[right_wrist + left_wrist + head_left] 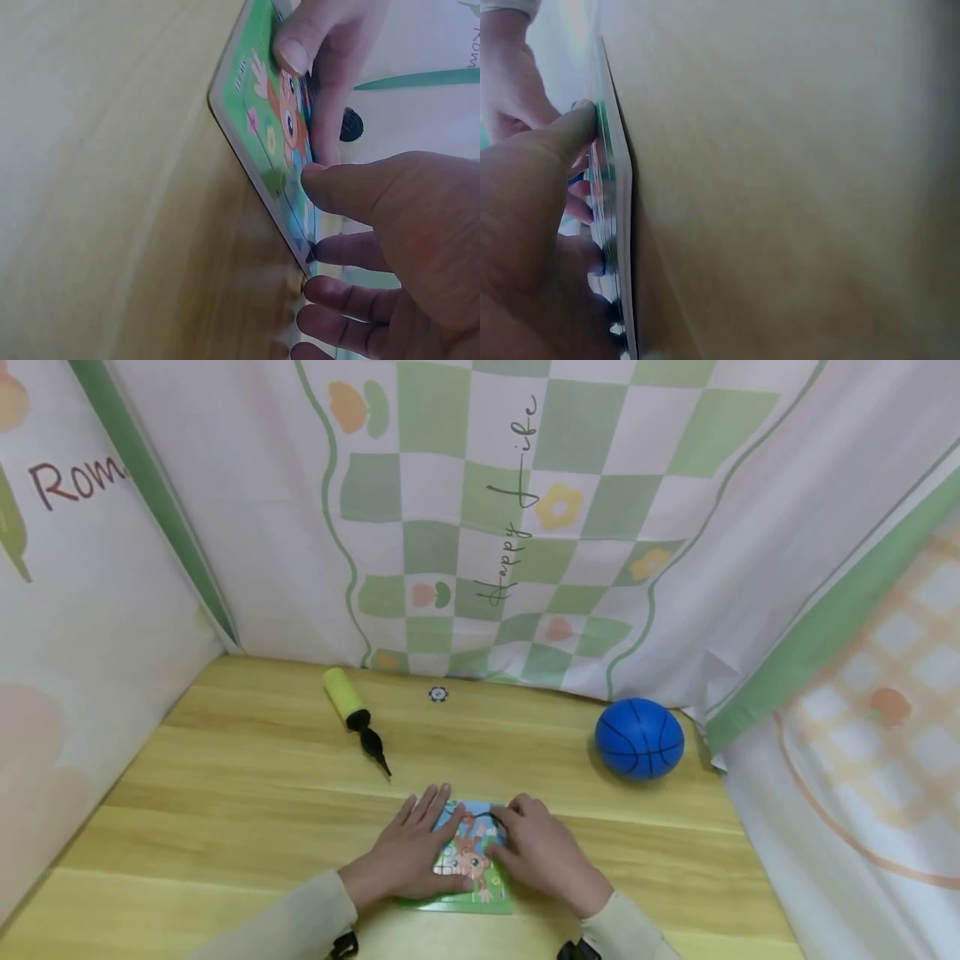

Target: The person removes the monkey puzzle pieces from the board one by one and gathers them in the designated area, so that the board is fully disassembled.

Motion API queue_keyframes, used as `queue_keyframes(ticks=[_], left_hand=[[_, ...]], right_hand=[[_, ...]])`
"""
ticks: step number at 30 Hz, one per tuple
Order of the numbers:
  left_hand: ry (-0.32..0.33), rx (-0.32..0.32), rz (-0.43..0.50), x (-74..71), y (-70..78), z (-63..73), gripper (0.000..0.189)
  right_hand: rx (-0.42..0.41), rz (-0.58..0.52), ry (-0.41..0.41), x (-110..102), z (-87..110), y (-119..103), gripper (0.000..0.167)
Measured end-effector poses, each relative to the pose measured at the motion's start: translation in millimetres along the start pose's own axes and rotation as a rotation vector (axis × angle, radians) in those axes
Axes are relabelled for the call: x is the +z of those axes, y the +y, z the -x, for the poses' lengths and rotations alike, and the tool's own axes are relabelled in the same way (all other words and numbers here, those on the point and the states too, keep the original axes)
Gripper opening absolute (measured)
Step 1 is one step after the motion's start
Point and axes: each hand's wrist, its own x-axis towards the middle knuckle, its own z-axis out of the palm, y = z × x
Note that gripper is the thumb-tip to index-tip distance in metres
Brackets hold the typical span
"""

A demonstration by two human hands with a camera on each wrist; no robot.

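A jigsaw puzzle board (459, 906) with a monkey picture and green border lies on the table in front of me. My left hand (408, 853) rests across its left part, fingers spread, thumb on the lower part of the picture. In the left wrist view the left thumb (577, 124) touches the board near its edge. My right hand (543, 852) is at the board's right side. The right wrist view shows its thumb (337, 187) and forefinger touching the board near a corner, apart from each other, the other fingers loosely bent beyond the edge.
A yellow-green hand pump (345, 693) with a black nozzle lies beyond the left hand. Near the back edge is a small black-and-white disc (438, 694). A blue ball (640, 738) sits at the back right. Printed curtains (510, 527) enclose the wooden table (247, 793).
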Motion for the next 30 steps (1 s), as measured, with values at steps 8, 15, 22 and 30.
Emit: queue_keyframes(ticks=[8,15,22,30], left_hand=[[-0.029,0.000,-0.012,-3.1,-1.1,1.2,0.107],[0.027,-0.047,0.062,6.1,-7.9,0.3,0.110],[0.031,-0.030,0.062,3.7,-7.7,-0.6,0.109],[0.012,-0.018,-0.047,3.8,-5.2,-3.3,0.111]], right_hand=[[0.057,-0.085,-0.034,-2.0,-11.0,4.7,0.030],[0.055,-0.092,-0.032,-1.5,-14.5,3.9,0.028],[0.076,-0.129,-0.018,1.2,-17.7,6.2,0.025],[0.096,-0.151,0.017,3.4,-21.6,9.1,0.017]])
